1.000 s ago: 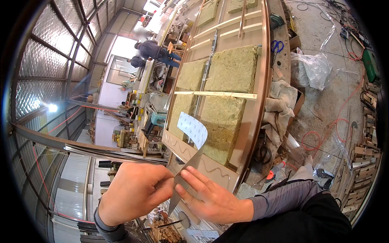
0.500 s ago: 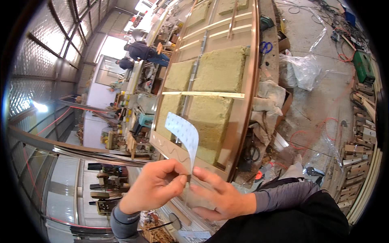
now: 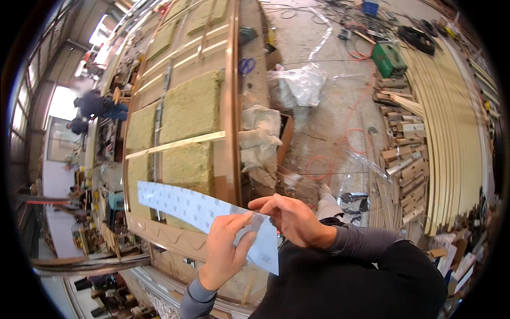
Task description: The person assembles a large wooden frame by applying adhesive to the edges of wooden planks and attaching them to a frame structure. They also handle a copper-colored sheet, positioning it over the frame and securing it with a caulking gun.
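At far left, two co-workers [image 3: 95, 108] stand well apart from the person, beside a cluttered bench. Next comes the long frame [image 3: 232, 106], holding yellowish wool slabs [image 3: 189, 106] and crossed by pale slats [image 3: 180, 144]; its near end carries a wavy-marked end board [image 3: 159, 230]. The strip [image 3: 178, 203], pale blue and patterned, slants above this end, its far tip raised over the slabs and its near end in front of the person's dark clothing. The left hand [image 3: 226, 250] is closed in a pinch, thumb and fingers meeting on the strip toward its near end. To the right of the pinch, the right hand [image 3: 300, 220] is loosely open, fingers half extended and grasping nothing visible; its fingertips overlap the strip's upper edge, though contact cannot be told. The step in hand appears to be handling the strip's near end, with the left hand bearing it. A next move would seem to call for a steady left pinch, a light right-hand touch at the edge, and care against creasing. Beyond the frame lie a crumpled cloth [image 3: 260, 141] and a plastic bag [image 3: 305, 85]; farther right, a green case [image 3: 388, 58], wood offcuts [image 3: 406, 178] and long boards [image 3: 449, 133].
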### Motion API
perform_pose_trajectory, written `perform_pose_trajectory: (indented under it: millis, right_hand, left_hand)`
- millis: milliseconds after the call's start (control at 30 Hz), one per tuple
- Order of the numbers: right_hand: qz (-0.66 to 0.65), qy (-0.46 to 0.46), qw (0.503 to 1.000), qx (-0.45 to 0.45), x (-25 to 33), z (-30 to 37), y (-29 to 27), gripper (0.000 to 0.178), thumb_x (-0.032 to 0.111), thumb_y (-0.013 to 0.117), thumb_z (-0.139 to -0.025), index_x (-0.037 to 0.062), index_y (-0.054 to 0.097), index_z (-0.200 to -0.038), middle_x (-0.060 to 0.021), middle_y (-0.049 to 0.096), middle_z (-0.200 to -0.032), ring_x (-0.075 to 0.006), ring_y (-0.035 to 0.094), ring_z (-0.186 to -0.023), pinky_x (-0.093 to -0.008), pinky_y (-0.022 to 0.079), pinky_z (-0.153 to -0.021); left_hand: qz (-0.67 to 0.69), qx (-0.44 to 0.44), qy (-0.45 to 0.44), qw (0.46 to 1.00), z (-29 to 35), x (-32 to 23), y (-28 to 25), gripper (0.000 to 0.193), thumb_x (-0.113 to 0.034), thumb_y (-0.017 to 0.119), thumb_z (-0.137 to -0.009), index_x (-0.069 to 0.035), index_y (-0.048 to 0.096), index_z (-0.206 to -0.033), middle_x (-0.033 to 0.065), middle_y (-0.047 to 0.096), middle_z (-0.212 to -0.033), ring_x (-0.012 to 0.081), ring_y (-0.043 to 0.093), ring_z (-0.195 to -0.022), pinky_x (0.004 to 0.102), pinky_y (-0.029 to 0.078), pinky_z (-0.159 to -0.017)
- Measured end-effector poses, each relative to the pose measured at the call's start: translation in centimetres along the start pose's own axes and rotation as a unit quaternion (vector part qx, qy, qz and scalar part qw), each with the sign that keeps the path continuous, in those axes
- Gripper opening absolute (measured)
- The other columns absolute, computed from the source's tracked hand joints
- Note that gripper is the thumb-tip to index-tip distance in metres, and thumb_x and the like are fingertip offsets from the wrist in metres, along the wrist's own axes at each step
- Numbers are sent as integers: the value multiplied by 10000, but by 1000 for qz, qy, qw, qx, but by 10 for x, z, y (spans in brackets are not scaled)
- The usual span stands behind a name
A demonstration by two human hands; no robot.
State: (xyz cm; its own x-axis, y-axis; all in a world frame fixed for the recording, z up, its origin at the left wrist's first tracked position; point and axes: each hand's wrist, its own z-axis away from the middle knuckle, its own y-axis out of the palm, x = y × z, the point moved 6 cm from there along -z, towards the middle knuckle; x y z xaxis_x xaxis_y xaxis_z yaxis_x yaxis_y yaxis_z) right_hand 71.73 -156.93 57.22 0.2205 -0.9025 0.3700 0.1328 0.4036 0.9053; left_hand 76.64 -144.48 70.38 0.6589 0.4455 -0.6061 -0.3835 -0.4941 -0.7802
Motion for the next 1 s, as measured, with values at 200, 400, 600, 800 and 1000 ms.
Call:
perform_pose_trajectory:
  millis: [200,400,600,800,1000]
  right_hand:
    - [-24,-20,999,-7,-6,2,1,598,491,421,-1113,-24,688,-1258,-156,639,-1395,-247,602,-1269,-406,438,-1131]
    - [-22,-58,997,44,2,3,16,621,457,429,-1117,-80,612,-1369,-168,680,-1322,-251,622,-1270,-424,446,-1138]
    - [-25,-105,994,-1,-4,12,16,422,270,509,-1114,-67,643,-1330,-160,703,-1259,-222,671,-1182,-391,529,-1035]
    - [64,-175,978,-97,-11,15,0,280,206,639,-1088,-6,715,-1254,-39,739,-1091,-102,679,-940,-252,549,-836]
    - [335,-243,879,-238,4,25,11,303,222,639,-1081,-43,766,-1152,-63,767,-1010,-100,659,-880,-276,546,-777]
  left_hand:
    - [-194,41,244,949,-23,-24,11,394,-20,752,-853,-34,726,-1246,74,655,-1160,249,655,-954,388,557,-841]
    - [-257,-20,377,890,-23,-30,15,333,-40,788,-816,-31,736,-1144,59,659,-1087,230,676,-910,378,582,-765]
    - [-285,-2,402,870,-32,-21,19,217,-61,743,-774,-59,646,-968,47,591,-948,205,630,-768,344,529,-653]
    - [-192,7,352,916,-23,25,35,276,-76,789,-748,-69,600,-949,72,605,-919,266,640,-758,381,549,-667]
    - [-180,94,351,914,-9,64,49,230,-118,736,-786,-70,657,-997,70,641,-986,250,667,-799,397,551,-686]
